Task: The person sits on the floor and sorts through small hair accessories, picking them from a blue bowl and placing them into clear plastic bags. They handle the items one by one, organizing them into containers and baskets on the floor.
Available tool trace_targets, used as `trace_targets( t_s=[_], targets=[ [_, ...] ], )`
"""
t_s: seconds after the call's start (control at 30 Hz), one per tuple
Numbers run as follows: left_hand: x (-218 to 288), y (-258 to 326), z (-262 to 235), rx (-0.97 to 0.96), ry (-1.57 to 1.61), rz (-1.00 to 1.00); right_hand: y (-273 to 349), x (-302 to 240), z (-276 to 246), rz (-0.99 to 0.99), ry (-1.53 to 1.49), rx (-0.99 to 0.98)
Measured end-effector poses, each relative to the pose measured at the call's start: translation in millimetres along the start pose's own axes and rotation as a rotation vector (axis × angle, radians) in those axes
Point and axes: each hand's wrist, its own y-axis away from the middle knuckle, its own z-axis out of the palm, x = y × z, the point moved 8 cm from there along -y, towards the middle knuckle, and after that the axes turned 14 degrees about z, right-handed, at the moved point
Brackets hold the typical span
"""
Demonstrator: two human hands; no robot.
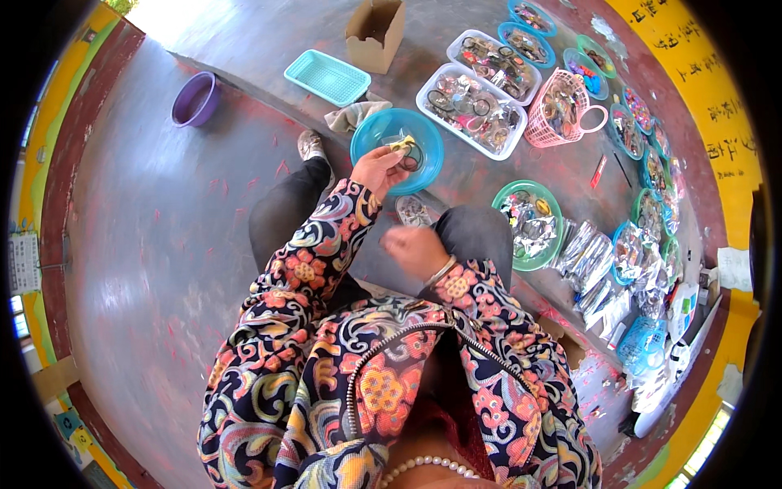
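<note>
My left hand (pixel 380 169) reaches over a blue plastic basin (pixel 359 155), its fingers closed in a pinch. They hold a hair tie (pixel 404 145) with a pale yellow ornament; a dark loop hangs below it, inside the basin's outline. Whether other pieces lie underneath is hard to make out. Just in front of my right knee is my right hand (pixel 417 251), blurred by motion, with its fingers turned inward and partly hidden. Nothing shows clearly in it. A green basin (pixel 556 242) of small wrapped pieces stands beyond that knee, to the right.
White trays (pixel 521 140) of hair ties stand ahead, beside a pink handled basket (pixel 541 134). An aqua basket (pixel 327 77), a cardboard box (pixel 374 34) and a grey cloth (pixel 356 116) sit farther off. A purple basin (pixel 180 107) is at left. Silvery packets (pixel 586 253) lie at right.
</note>
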Motion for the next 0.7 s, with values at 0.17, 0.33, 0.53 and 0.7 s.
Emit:
trace_targets(
  t_s=[0.17, 0.33, 0.53, 0.7],
  targets=[
    [25.2, 67.3, 0.1, 0.031, -0.136, -0.014, -0.5, 28.6, -52.8, 0.382, -0.871, 0.342],
    [26.5, 109.4, -1.3, -0.054, -0.341, -0.008, -8.9, 54.9, -32.4, 0.287, -0.822, 0.287],
    [-2.4, 126.5, -2.5, -0.085, -0.277, -0.058, -3.6, 40.3, -14.9, 0.267, -0.842, 0.017],
    [-22.2, 124.1, 6.5, -0.085, -0.222, -0.017, 11.5, 66.8, -21.2, 0.272, -0.947, 0.132]
  ],
)
